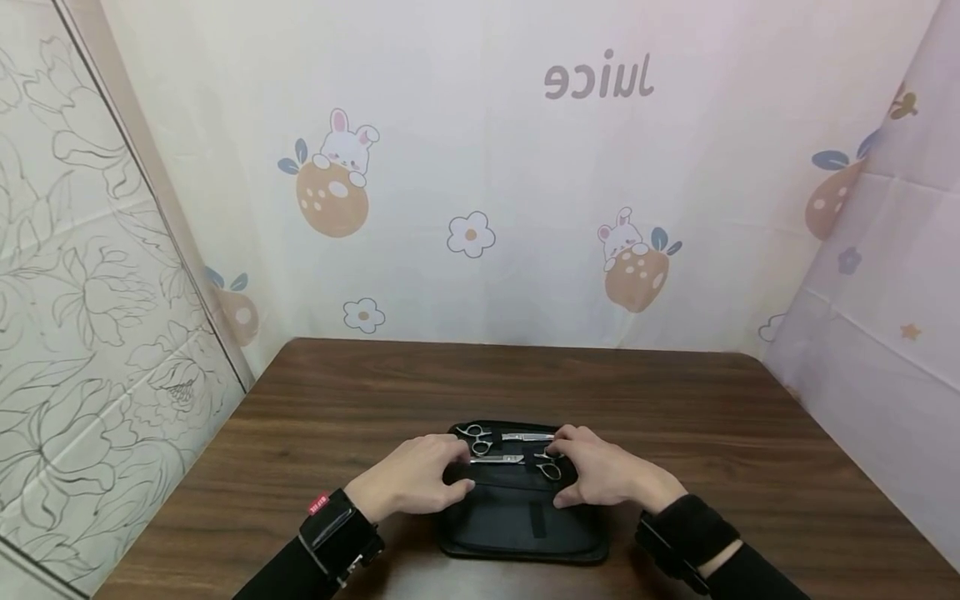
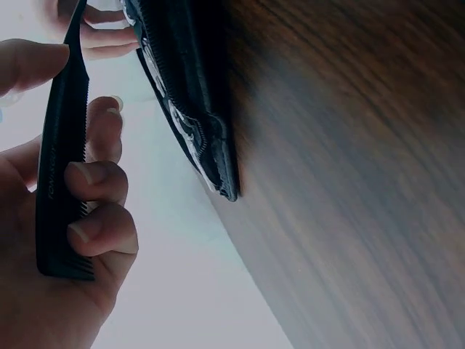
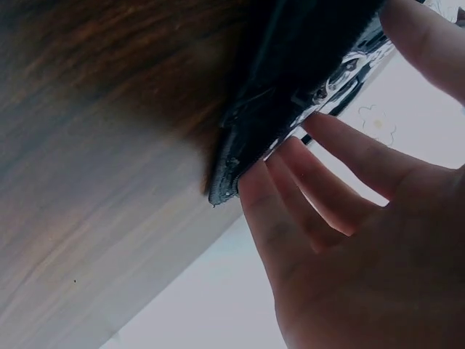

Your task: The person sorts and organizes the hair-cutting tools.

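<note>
On the table lies an unfolded black zip case (image 1: 498,523). Its far half holds two pairs of silver hairdressing scissors, the upper scissors (image 1: 525,437) with their handles at left and the lower scissors (image 1: 504,459) with their handles at right. My left hand (image 1: 420,477) is over the case's left edge; in the left wrist view its curled fingers and thumb grip a black comb (image 2: 62,163), which the head view hides. Across from it, my right hand (image 1: 609,472) has its fairly straight fingers (image 3: 327,182) at the case's right edge, by the scissors.
The brown wooden table (image 1: 360,379) extends around the case. A pale printed curtain (image 1: 480,150) hangs along its far side. At the left stands a panel (image 1: 97,292) with line-drawn flowers, and another printed sheet (image 1: 862,333) hangs at the right.
</note>
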Demonstrator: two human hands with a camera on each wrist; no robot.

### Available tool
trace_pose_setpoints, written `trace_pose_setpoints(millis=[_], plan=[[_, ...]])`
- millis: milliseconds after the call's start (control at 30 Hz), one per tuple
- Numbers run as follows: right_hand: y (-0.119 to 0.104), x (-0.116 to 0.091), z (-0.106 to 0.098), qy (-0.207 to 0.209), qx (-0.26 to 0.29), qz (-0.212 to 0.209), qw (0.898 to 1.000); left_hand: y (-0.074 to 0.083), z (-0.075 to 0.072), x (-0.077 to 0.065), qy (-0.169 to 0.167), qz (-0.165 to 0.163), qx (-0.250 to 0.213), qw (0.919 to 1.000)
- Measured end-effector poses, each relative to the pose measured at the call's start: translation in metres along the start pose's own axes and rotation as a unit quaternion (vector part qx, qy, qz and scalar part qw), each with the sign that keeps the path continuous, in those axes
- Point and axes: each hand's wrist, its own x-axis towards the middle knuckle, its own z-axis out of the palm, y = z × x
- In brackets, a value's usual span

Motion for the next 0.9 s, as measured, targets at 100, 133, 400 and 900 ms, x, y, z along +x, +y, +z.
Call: trace_pose_setpoints(millis=[100, 133, 400, 900], plan=[[0.0, 0.0, 0.001, 0.002, 0.001, 0.005, 1.0, -0.002, -0.003, -0.002, -0.002, -0.005, -0.005, 1.0], [0.0, 0.0, 0.002, 0.002, 0.0, 0.008, 1.0, -0.003, -0.004, -0.003, -0.003, -0.007, -0.007, 0.9999], [-0.004, 0.001, 0.002, -0.001, -0.024, 0.027, 0.999, -0.01, -0.009, -0.014, -0.012, -0.024, -0.024, 0.9994], [-0.008, 0.003, 0.0, 0.0, -0.049, 0.026, 0.998, -0.017, -0.009, -0.029, -0.038, -0.042, -0.041, 0.9976]])
